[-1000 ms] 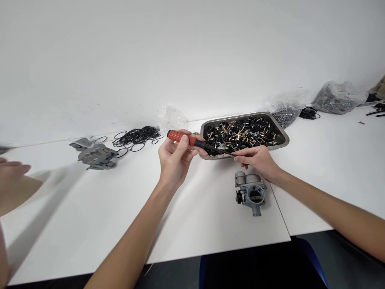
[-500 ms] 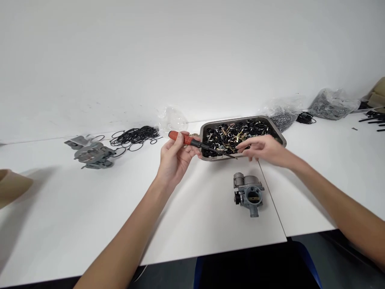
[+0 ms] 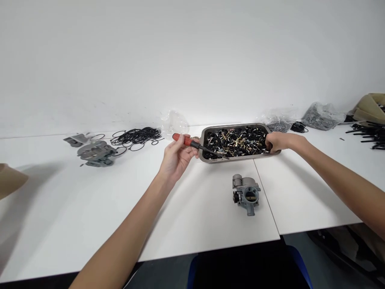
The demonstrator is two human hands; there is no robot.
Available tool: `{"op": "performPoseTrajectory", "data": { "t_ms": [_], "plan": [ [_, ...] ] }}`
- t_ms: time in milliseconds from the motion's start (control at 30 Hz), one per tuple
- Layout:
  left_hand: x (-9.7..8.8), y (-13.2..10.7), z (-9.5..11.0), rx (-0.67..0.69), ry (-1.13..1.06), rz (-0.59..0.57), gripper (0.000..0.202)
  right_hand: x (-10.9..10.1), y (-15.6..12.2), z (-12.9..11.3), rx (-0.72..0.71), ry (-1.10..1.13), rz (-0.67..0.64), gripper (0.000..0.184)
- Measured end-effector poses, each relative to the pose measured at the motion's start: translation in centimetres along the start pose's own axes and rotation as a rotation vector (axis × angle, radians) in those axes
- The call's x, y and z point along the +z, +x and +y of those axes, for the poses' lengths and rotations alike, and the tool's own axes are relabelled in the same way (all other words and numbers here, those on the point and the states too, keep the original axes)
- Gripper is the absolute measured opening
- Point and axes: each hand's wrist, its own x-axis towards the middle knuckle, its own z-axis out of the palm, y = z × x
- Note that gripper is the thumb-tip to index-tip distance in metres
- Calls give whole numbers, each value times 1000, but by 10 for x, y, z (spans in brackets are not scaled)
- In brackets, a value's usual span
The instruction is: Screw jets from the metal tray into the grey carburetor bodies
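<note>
My left hand is closed round the red handle of a screwdriver, whose dark shaft points right over the near rim of a metal tray. The tray is full of several small black and brass parts. My right hand reaches into the tray's right end with its fingers curled down among the parts; what they grip is hidden. A grey carburetor body stands on the white table just in front of the tray, between my two arms.
A pile of black rubber rings and grey metal castings lie at the left rear. Clear plastic bags of small parts and black rods sit at the right rear. A tan object pokes in at the left edge.
My right hand left the screwdriver tip and moved right into the tray's far right end. The left hand kept hold of the screwdriver. The other person's hand at left has withdrawn.
</note>
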Motion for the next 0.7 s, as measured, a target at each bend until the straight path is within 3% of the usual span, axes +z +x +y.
{"op": "performPoseTrajectory", "data": {
  "t_ms": [100, 533, 700],
  "plan": [
    [1, 1, 1, -12, -33, 21, 23, -2, 0, -6, -3, -97, -79, 14],
    [-2, 5, -1, -19, -60, 50, 20, 14, -10, -2, -51, -71, 154, 17],
    [-4, 6, -1, -27, -71, 87, 18, 20, -8, 4, -81, 125, 234, 15]
  ]
}}
